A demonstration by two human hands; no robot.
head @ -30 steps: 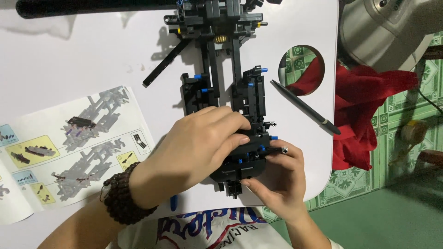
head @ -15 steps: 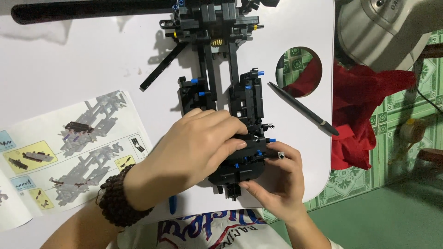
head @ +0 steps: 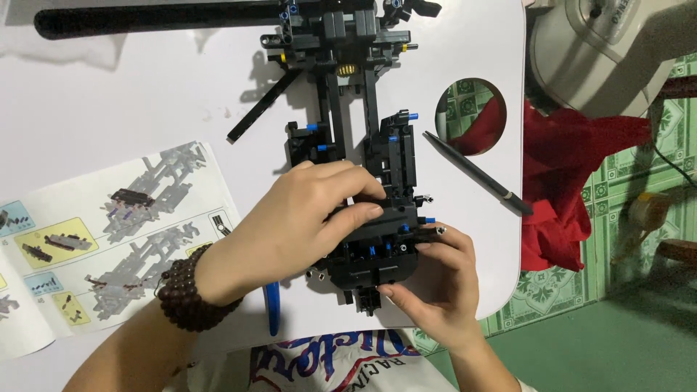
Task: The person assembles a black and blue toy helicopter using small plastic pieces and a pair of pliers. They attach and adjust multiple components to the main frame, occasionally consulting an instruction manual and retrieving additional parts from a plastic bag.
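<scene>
A long black building-brick chassis (head: 356, 109) with blue pins and a yellow gear lies on the white table (head: 145, 101), running away from me. My left hand (head: 305, 221), with a dark bead bracelet on the wrist, lies over the near end of the chassis, fingers pressing on a black block there. My right hand (head: 435, 279) grips the same near end from below and from the right, thumb against its bottom edge. Much of that end is hidden under my fingers.
An open instruction booklet (head: 94, 239) lies at the left. A dark pen (head: 475, 173) lies right of the chassis by a round hole in the table (head: 470, 116). A blue piece (head: 272, 308) pokes out near the front edge. Red cloth (head: 573, 174) and a grey fan (head: 602, 51) sit off the table's right.
Both hands keep their hold on the near end of the chassis. The fingers shift only slightly; the view has drifted a little.
</scene>
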